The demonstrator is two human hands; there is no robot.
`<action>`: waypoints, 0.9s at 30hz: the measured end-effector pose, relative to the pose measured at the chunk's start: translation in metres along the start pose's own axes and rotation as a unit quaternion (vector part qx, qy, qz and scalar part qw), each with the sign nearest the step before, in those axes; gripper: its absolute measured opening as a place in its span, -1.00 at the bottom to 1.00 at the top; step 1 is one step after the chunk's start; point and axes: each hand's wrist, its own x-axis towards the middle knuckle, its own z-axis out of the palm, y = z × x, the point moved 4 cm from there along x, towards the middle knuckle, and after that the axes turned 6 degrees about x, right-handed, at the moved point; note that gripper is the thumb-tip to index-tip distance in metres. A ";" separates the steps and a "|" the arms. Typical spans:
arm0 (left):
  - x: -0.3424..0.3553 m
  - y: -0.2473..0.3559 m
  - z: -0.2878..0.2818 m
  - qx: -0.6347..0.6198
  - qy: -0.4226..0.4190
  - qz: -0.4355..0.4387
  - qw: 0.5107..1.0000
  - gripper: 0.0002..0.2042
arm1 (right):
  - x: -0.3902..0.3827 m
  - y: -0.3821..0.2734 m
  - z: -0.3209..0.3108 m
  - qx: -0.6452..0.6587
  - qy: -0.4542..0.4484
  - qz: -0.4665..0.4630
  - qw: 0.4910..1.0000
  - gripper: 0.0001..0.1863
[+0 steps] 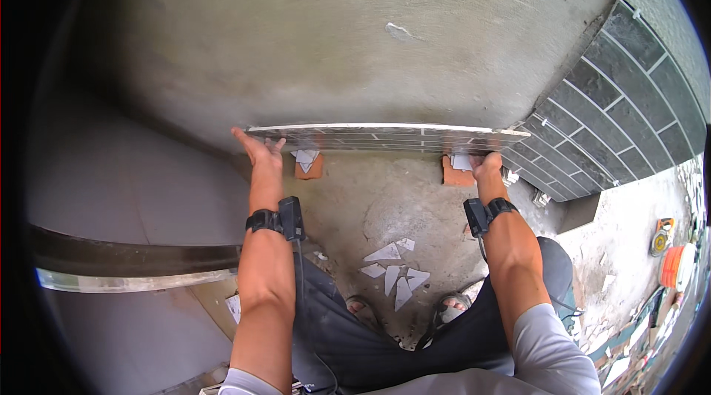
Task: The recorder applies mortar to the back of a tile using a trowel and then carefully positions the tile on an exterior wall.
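Note:
A long dark grey tile (378,135) with pale joint lines lies along the foot of the plastered wall (363,47). My left hand (263,147) grips its left end, and my right hand (486,163) grips it near the right end. Just beneath the tile are two orange bricks (309,170) (458,176) topped with white tile pieces; whether the tile touches them I cannot tell. The tile's right end meets a tiled wall (592,113) of the same pattern.
White tile shards (392,280) lie on the floor between my feet. A dark curved bar (141,254) crosses the left side. At right are a grinder (661,236), a white and orange bucket (675,265) and scattered debris.

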 end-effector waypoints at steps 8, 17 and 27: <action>0.020 -0.017 -0.006 0.005 0.001 -0.019 1.000 -0.09 | 0.018 0.006 -0.006 0.069 0.042 -0.026 0.996 -0.58; 0.004 -0.015 0.012 0.027 -0.001 -0.012 1.000 -0.19 | -0.003 -0.009 -0.002 0.081 0.092 -0.025 0.992 -0.48; 0.016 0.003 -0.001 0.048 0.010 -0.001 0.999 -0.13 | -0.027 0.010 0.018 0.104 0.126 -0.018 0.986 -0.41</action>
